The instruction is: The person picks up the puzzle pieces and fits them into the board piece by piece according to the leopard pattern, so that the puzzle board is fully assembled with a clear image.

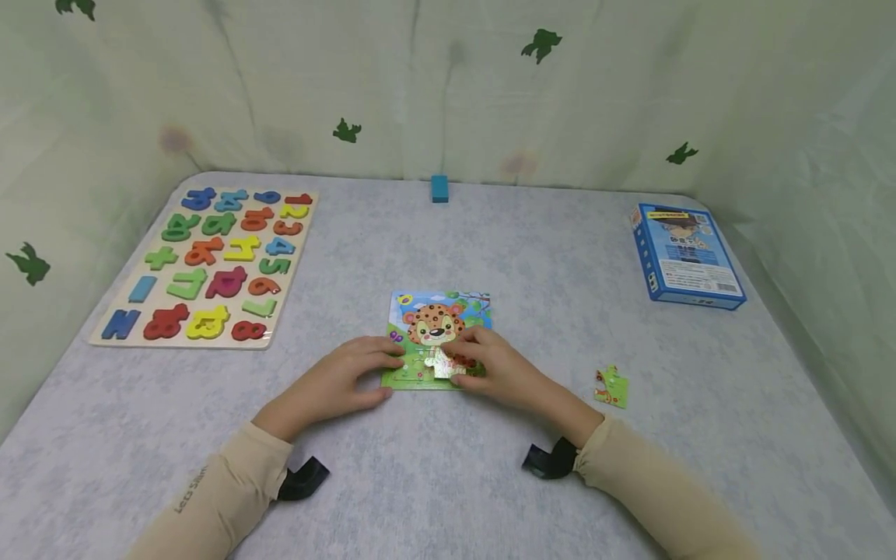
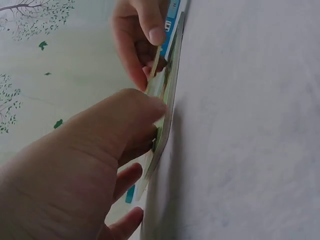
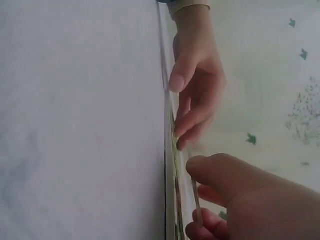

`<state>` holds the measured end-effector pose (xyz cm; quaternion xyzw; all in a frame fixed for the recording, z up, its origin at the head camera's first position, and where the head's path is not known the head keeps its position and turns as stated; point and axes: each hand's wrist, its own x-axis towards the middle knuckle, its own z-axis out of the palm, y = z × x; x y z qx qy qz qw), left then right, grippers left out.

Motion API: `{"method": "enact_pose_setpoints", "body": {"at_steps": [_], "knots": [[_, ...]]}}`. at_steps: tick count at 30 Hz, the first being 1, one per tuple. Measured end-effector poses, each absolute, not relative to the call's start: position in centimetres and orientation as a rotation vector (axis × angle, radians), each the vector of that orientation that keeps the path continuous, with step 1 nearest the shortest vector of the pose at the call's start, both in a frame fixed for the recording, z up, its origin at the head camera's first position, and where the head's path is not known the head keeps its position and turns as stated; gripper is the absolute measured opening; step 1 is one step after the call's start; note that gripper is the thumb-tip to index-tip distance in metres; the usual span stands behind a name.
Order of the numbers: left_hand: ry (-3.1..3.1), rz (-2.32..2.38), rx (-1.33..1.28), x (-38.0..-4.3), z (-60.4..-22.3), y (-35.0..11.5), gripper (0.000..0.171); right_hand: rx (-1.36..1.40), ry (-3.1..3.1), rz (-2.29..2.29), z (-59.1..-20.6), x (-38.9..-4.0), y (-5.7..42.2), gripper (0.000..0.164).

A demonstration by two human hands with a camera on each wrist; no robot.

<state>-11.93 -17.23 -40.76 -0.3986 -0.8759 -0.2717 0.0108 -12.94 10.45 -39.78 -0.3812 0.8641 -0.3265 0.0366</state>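
Note:
A jigsaw puzzle (image 1: pixel 424 384) with a cartoon leopard lies on the table in front of me. My right hand (image 1: pixel 502 372) pinches a puzzle piece (image 1: pixel 442 365) over the puzzle's lower middle. In the right wrist view that thin piece (image 3: pixel 196 200) stands tilted between thumb and fingers, its lower edge partly hidden. My left hand (image 1: pixel 350 379) rests at the puzzle's left side, fingers spread and touching its edge; in the left wrist view its thumb (image 2: pixel 145 106) lies near the board's rim. A loose green puzzle piece (image 1: pixel 614 388) sits to the right of my right hand.
A wooden board (image 1: pixel 276 336) of coloured number and letter shapes lies at the left. A blue box (image 1: pixel 689 257) is at the back right, and a small blue block (image 1: pixel 439 189) stands at the far edge. Black wrist pieces (image 1: pixel 304 479) show by both sleeves.

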Motion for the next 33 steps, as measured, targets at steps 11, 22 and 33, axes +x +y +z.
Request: {"method": "enact_pose_setpoints", "body": {"at_steps": [11,22,33], "knots": [[-2.694,-0.671,-1.330,-11.6,-41.0,-16.8,0.045,-1.260,2.709,-0.835,-40.2,-13.5,8.9,0.038],[-2.741,-0.665,-1.284,-11.5,-41.0,-16.8,0.040,-1.113,2.713,-0.599,-39.1,-13.5,9.1,0.045],[-2.756,-0.737,-1.242,-11.6,-41.2,-16.6,0.037,-0.932,2.397,-1.249,-38.7,-13.3,12.6,0.054]]}}
